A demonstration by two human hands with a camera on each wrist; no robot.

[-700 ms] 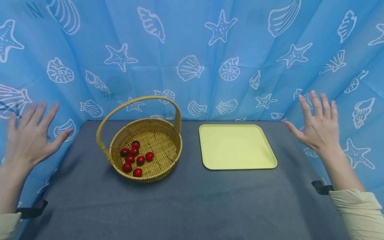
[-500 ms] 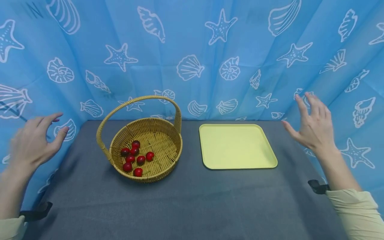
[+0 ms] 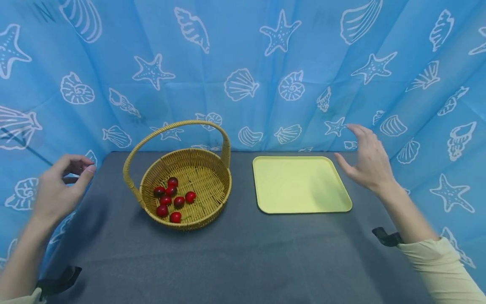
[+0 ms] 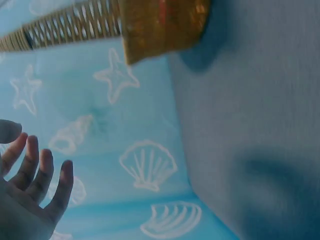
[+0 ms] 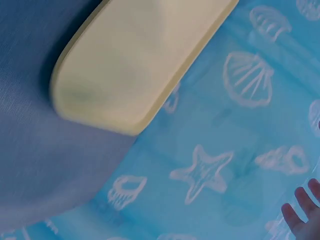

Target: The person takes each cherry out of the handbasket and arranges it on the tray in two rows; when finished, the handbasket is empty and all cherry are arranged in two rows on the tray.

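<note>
My left hand (image 3: 60, 188) hovers left of the wicker basket (image 3: 223, 198), its fingers loosely bent and nothing held. In the left wrist view that hand's fingers (image 4: 64, 187) spread apart in the air, below the basket's side (image 4: 160, 30). Several dark red cherries (image 3: 179, 202) lie in the left part of the basket, under its tall arched handle (image 3: 178, 124). Over on the right, my right hand (image 3: 370, 162) is raised beside the right end of the yellow tray (image 3: 292, 185), thumb and fingers apart and empty. The right wrist view shows the tray (image 5: 115, 65) with bare surface.
A dark grey cloth (image 3: 235, 261) covers the table. Blue curtain fabric (image 3: 243, 46) with white shells and starfish hangs behind and along both sides. Each forearm wears a black wrist strap (image 3: 387, 237) near a rolled cream sleeve (image 3: 436, 261).
Both hands have moved inward, the left toward the basket and the right toward the tray. The left fingers have gone from spread to loosely bent. Basket, cherries and tray stay put.
</note>
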